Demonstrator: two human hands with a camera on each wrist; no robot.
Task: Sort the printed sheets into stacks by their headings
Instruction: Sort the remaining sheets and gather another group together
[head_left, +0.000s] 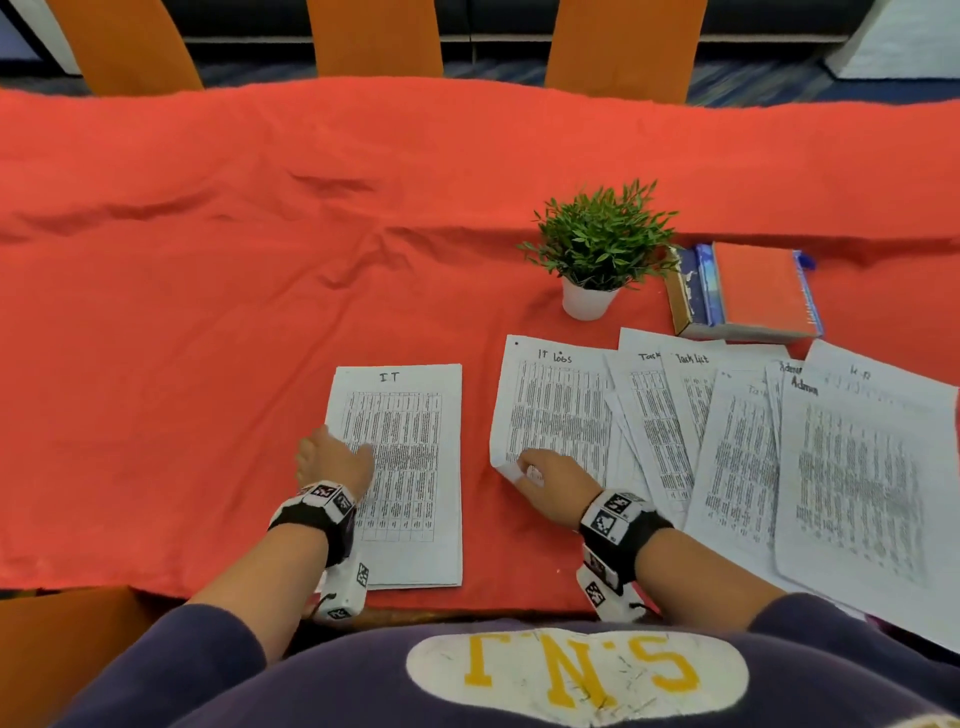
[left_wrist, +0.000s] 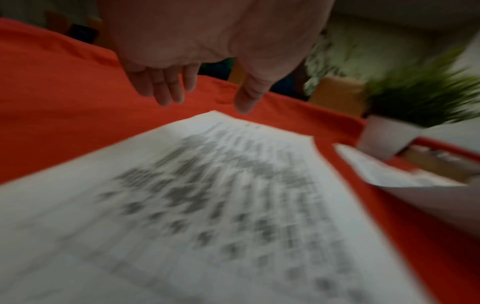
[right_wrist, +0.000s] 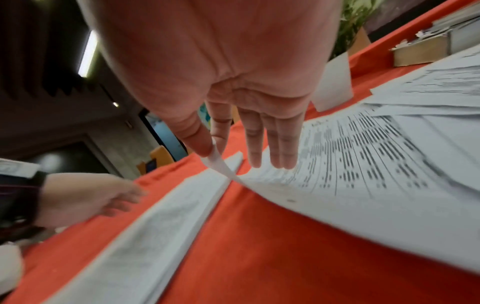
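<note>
Printed sheets lie along the table's near edge on a red cloth: an "IT" stack, and an "IT logs" sheet atop a fanned spread toward the right corner. The right hand pinches that sheet's near-left corner. The left hand, fingers straight, seems to hover over the stack's left edge.

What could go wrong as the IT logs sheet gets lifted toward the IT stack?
1. The right hand pinches only the curled near corner of the IT logs sheet; so small a grip could crease or tear it, or slip.
2. That sheet overlaps the fanned Task List sheets, so dragging may pull neighbours along and scramble the spread.
3. The left hand hovers open over the IT stack rather than pinning it; a sliding sheet could push it askew.
</note>
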